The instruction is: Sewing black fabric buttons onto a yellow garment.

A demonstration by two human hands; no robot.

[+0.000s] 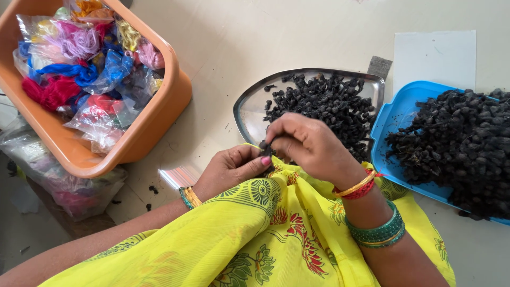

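Pinching one black bead (pixel 264 145): two hands, left hand (pixel 229 169) and right hand (pixel 305 143).

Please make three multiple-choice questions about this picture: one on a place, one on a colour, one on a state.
1. Where does the orange tub stand?
A. by the left hand
B. by the right hand
C. on the blue tray

2. What colour is the tray with the larger heap of black beads?
A. blue
B. orange
C. white

3. What are the two hands doing?
A. resting flat
B. pinching a small black piece together
C. lifting the steel plate

Answers:
1 A: it stands beyond the left hand.
2 A: its rim is blue.
3 B: the right hand and the left meet on the black piece.
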